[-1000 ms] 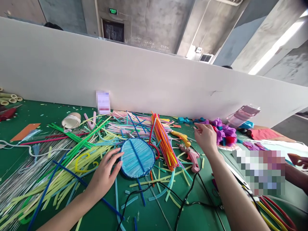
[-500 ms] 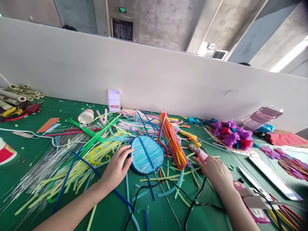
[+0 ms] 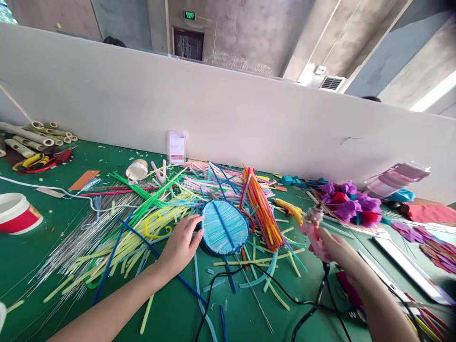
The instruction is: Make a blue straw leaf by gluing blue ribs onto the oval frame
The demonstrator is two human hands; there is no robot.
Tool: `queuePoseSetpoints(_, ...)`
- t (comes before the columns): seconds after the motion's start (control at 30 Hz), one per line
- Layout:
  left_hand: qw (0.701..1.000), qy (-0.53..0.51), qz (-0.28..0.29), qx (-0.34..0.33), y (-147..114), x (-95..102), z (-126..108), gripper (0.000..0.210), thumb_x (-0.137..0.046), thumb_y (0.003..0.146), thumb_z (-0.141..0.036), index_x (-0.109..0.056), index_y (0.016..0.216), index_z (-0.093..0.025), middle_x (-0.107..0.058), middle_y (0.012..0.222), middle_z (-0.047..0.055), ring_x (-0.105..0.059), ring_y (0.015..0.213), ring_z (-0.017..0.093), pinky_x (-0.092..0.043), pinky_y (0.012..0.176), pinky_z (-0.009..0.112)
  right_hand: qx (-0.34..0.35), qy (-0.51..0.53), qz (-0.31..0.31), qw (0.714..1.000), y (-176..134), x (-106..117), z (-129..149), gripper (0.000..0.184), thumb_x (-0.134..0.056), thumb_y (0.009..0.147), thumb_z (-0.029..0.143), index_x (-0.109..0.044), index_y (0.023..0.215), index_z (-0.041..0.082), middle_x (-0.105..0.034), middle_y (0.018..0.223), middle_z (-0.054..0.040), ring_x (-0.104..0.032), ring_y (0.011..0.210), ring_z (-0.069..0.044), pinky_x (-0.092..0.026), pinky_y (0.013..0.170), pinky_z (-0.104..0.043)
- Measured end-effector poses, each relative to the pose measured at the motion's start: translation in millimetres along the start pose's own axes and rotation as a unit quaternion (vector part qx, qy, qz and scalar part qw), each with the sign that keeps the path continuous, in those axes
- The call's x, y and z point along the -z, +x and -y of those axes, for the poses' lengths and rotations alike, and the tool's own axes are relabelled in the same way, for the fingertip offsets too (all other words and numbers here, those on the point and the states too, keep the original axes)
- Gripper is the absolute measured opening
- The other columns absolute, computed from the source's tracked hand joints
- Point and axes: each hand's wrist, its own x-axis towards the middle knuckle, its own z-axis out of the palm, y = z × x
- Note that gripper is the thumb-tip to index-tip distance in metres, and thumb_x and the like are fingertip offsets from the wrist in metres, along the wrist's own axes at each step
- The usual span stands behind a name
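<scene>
A round light-blue disc [image 3: 221,232], wound with thread and edged in dark blue, lies in the middle of the table with a dark-blue strip across its face. My left hand [image 3: 183,240] holds its left rim between thumb and fingers. Off to the right, my right hand [image 3: 333,244] is wrapped round a pink hot glue gun [image 3: 315,228], raised with its nozzle pointing up and a black cord trailing below. Beside the disc lies a bundle of orange pipe cleaners [image 3: 261,213]. A yellow tool [image 3: 289,208] rests between that bundle and the glue gun.
Yellow-green pipe cleaners [image 3: 121,242] and thin metal wires [image 3: 76,237] spread at left, near a red-and-white cup [image 3: 21,216]. Black cord [image 3: 274,285] crosses the front. Purple and red crepe flowers [image 3: 351,202], scissors [image 3: 377,268] and a white bar [image 3: 409,266] lie right. A white partition [image 3: 228,114] stands behind.
My right hand has lifted the pink glue gun off the table and turned it upright, moving right. My left hand stays at the disc's left rim. The view has shifted slightly left.
</scene>
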Motion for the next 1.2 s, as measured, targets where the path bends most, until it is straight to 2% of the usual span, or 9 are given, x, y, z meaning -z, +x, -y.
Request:
queuePoseSetpoints(0.07,1.000,-0.008,0.007,0.006,0.0,0.7,-1.4,0.036,-0.043,0.101,-0.037,-0.057,0.131,-0.023,-0.063,0.131,0.013,-0.057,0.127,0.028,-0.048,0.105,0.047,-0.018,0.162,0.029,0.986,-14.5,10.4,6.8,0.051,-0.033,0.095,0.052,-0.069,0.078,0.019,-0.073,0.075,-0.0110,-0.071,0.069,-0.024,-0.054,0.062,-0.033)
queuePoseSetpoints(0.17,0.999,-0.029,0.018,0.033,1.2,1.3,-2.2,0.038,-0.043,0.100,-0.039,-0.055,0.133,-0.023,-0.064,0.129,0.013,-0.059,0.124,0.028,-0.049,0.102,0.047,-0.007,0.406,0.031,0.913,-39.5,24.8,29.2,0.032,-0.056,0.088,0.053,-0.067,0.083,0.023,-0.071,0.084,-0.0096,-0.067,0.073,-0.022,-0.053,0.064,-0.034)
queuePoseSetpoints(0.27,0.994,-0.070,0.011,0.079,4.6,1.7,-2.4,0.041,-0.046,0.098,-0.041,-0.053,0.134,-0.023,-0.065,0.127,0.014,-0.061,0.120,0.029,-0.052,0.096,0.046,0.061,0.522,-0.039,0.850,-59.0,38.6,59.8,0.024,-0.068,0.081,0.049,-0.064,0.083,0.025,-0.063,0.078,-0.0023,-0.057,0.064,-0.017,-0.051,0.058,-0.032)
queuePoseSetpoints(0.33,0.987,-0.105,0.014,0.122,7.7,2.7,-2.8,0.044,-0.048,0.096,-0.043,-0.052,0.134,-0.022,-0.066,0.125,0.015,-0.062,0.119,0.029,-0.053,0.092,0.044,0.096,0.535,-0.066,0.837,-66.5,46.2,79.3,0.026,-0.069,0.081,0.049,-0.064,0.088,0.025,-0.060,0.079,-0.0018,-0.055,0.066,-0.016,-0.050,0.058,-0.030)
queuePoseSetpoints(0.47,0.969,-0.170,0.031,0.177,12.7,6.9,-2.4,0.048,-0.055,0.092,-0.045,-0.054,0.133,-0.020,-0.069,0.115,0.012,-0.065,0.112,0.028,-0.051,0.093,0.042,0.161,0.459,-0.068,0.871,-73.4,42.6,106.7,0.033,-0.068,0.082,0.051,-0.064,0.099,0.024,-0.060,0.078,-0.0016,-0.053,0.067,-0.015,-0.045,0.056,-0.027)
queuePoseSetpoints(0.73,0.925,-0.280,0.036,0.255,15.0,34.6,-0.4,0.057,-0.066,0.078,-0.041,-0.057,0.128,-0.013,-0.072,0.099,0.009,-0.069,0.097,0.028,-0.052,0.087,0.041,0.143,0.220,-0.129,0.956,-80.5,-30.0,116.5,0.039,-0.065,0.078,0.052,-0.039,0.069,0.026,-0.045,0.051,0.0078,-0.038,0.045,-0.011,-0.030,0.043,-0.024)
queuePoseSetpoints(0.87,0.871,-0.361,0.007,0.333,18.4,42.7,-3.1,0.047,-0.067,0.081,-0.046,-0.063,0.120,-0.020,-0.073,0.113,0.008,-0.068,0.106,0.026,-0.055,0.081,0.034,0.132,0.171,-0.138,0.967,-80.0,-52.1,117.0,0.040,-0.065,0.076,0.054,-0.036,0.071,0.027,-0.046,0.051,0.0078,-0.040,0.044,-0.013,-0.031,0.045,-0.025)
queuePoseSetpoints(1.0,0.823,-0.401,0.011,0.401,20.3,32.3,3.1,0.049,-0.073,0.080,-0.047,-0.064,0.120,-0.022,-0.071,0.124,0.010,-0.067,0.112,0.028,-0.058,0.077,0.032,0.142,0.115,-0.181,0.966,-80.8,-69.3,117.0,0.037,-0.062,0.079,0.057,-0.041,0.079,0.026,-0.056,0.065,0.0013,-0.051,0.054,-0.018,-0.034,0.049,-0.027)
queuePoseSetpoints(1.2,0.827,-0.399,0.007,0.395,17.9,25.5,11.5,0.052,-0.081,0.072,-0.046,-0.070,0.115,-0.019,-0.073,0.122,0.010,-0.065,0.116,0.031,-0.055,0.093,0.038,0.212,0.064,-0.211,0.952,-88.4,-84.5,122.6,0.023,-0.054,0.087,0.044,-0.043,0.079,0.025,-0.059,0.077,-0.0037,-0.052,0.059,-0.020,-0.033,0.051,-0.029)
